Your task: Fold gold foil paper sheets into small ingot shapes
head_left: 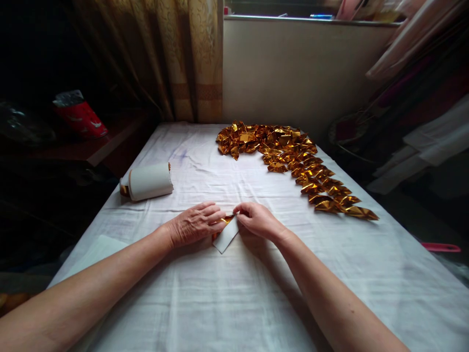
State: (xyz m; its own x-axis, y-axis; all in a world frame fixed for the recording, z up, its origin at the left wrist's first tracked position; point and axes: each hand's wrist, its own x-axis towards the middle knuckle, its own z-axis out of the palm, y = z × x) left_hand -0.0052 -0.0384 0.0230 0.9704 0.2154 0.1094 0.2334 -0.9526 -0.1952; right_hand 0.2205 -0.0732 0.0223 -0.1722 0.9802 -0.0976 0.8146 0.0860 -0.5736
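A small folded piece of foil paper (227,236), white on one face with gold showing at its upper left edge, lies on the cloth-covered table. My left hand (196,222) rests flat beside it, fingers stretched out and fingertips touching its left edge. At the paper's upper right corner, the thumb and fingers of my right hand (256,220) are pinched together on it. Beyond my right hand stretch many folded gold foil pieces (311,171), heaped at the back and lined up in rows toward the right edge.
A white cylinder (151,182) with gold at its ends lies on its side at the left. Pale paper (98,252) is partly under my left forearm. A curtain (183,58) and wall (293,68) border the back; hanging clothes (439,137) are at right.
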